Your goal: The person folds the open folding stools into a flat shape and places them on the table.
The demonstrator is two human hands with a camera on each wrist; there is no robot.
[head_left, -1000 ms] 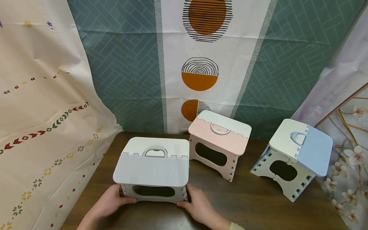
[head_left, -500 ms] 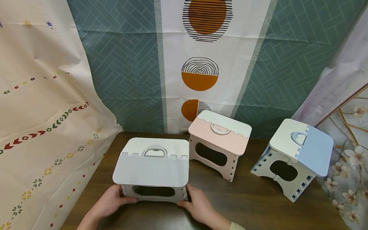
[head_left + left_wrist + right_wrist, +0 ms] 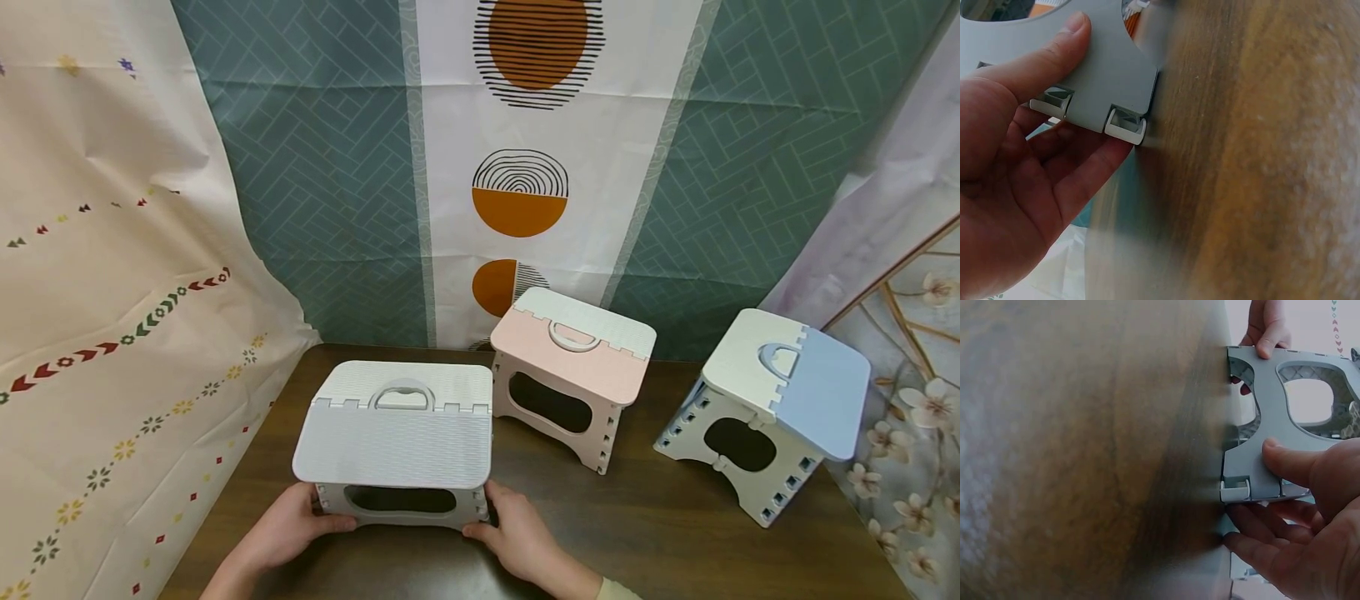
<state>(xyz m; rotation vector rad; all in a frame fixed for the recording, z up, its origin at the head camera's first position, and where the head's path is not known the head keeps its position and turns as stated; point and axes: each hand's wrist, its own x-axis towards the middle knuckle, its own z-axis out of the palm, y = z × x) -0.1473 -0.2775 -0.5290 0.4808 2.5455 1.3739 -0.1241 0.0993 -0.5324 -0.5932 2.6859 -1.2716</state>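
Observation:
A grey and white folding step stool (image 3: 401,442) stands unfolded on the wooden table, its arched handle (image 3: 403,395) on the top. At its near left leg is my left hand (image 3: 288,525), thumb on the front panel and fingers round the side edge. My right hand (image 3: 521,533) grips the near right leg the same way. In the left wrist view the thumb lies flat on the grey panel (image 3: 1110,62) while the fingers sit behind its edge. The right wrist view has both hands on opposite ends of the panel (image 3: 1266,406), whose foot meets the table.
A pink and white folding stool (image 3: 573,342) stands behind to the right, close to the grey one. Farther right is a blue and white folding stool (image 3: 821,392). A patterned curtain (image 3: 337,183) hangs behind the dark wooden table (image 3: 600,517); a cream cloth (image 3: 135,333) borders the left.
The far edge of the grey stool's top has dipped very slightly toward me. Both hands keep their places on the legs, and the other stools stay still.

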